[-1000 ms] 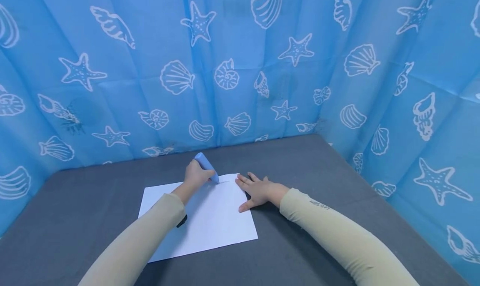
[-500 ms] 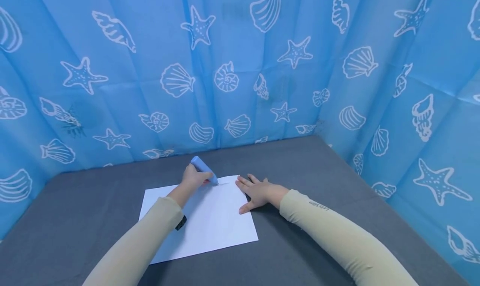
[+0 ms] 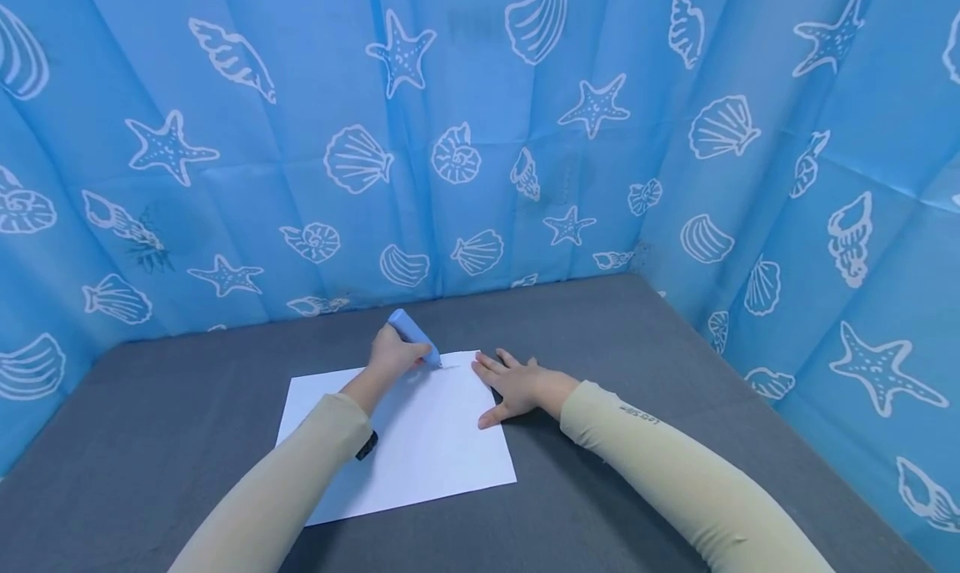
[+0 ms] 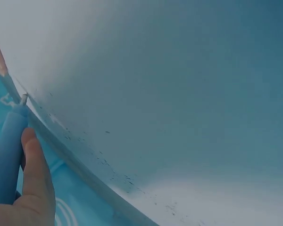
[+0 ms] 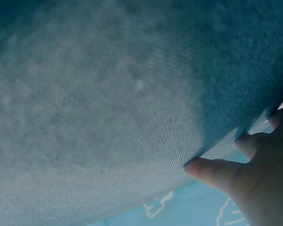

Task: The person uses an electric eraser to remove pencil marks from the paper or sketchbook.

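My left hand point(image 3: 393, 354) grips a thick, light-blue electric eraser point(image 3: 415, 335), pen-shaped and tilted, its narrow tip down at the far part of a white sheet of paper point(image 3: 427, 448). Right beside the tip runs a short faint grey line point(image 3: 452, 366). In the left wrist view, the eraser point(image 4: 9, 150) shows a slim grey tip, with fingers point(image 4: 35, 169) around its body. Dark crumbs point(image 4: 127, 179) are scattered over the paper there. My right hand point(image 3: 513, 385) lies with spread fingers on the sheet's upper right edge, thumb lower down the same edge.
The paper lies on a dark grey cloth-covered table point(image 3: 600, 339). Behind it and to the right hangs a blue curtain point(image 3: 480, 198) printed with white shells and starfish. A black band point(image 3: 367, 446) shows at the left sleeve's cuff.
The eraser's tip shifts slightly left and then back right along the line, which looks fainter now. My right hand stays in place on the paper.
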Tool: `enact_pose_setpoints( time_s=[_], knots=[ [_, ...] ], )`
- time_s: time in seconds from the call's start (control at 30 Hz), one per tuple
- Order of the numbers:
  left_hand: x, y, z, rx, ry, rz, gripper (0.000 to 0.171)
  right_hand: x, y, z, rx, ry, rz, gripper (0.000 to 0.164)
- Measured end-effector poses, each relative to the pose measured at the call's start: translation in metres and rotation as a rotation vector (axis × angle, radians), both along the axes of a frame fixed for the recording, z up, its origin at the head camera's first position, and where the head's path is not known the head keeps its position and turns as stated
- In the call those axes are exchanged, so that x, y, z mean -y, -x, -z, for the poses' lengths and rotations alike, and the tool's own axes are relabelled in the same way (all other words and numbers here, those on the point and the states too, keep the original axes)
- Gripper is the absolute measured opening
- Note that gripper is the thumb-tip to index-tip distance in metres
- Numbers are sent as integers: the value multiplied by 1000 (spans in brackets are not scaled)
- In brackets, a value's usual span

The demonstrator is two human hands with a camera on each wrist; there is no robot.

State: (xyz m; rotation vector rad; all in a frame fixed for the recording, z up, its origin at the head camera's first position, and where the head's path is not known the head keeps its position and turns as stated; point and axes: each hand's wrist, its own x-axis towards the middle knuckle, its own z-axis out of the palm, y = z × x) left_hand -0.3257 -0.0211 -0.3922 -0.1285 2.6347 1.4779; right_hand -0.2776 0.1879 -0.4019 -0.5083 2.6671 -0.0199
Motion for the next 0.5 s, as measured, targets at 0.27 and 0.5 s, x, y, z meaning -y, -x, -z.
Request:
enact_pose_setpoints(
  time_s=[0.27, 0.5],
  knots=[
    [-6, -1, 1, -17, 26, -9, 58, 0, 1, 4, -11, -22, 1, 104],
    [-6, 3, 0, -34, 26, 14, 55, 0, 1, 3, -15, -15, 4, 104]
  ],
)
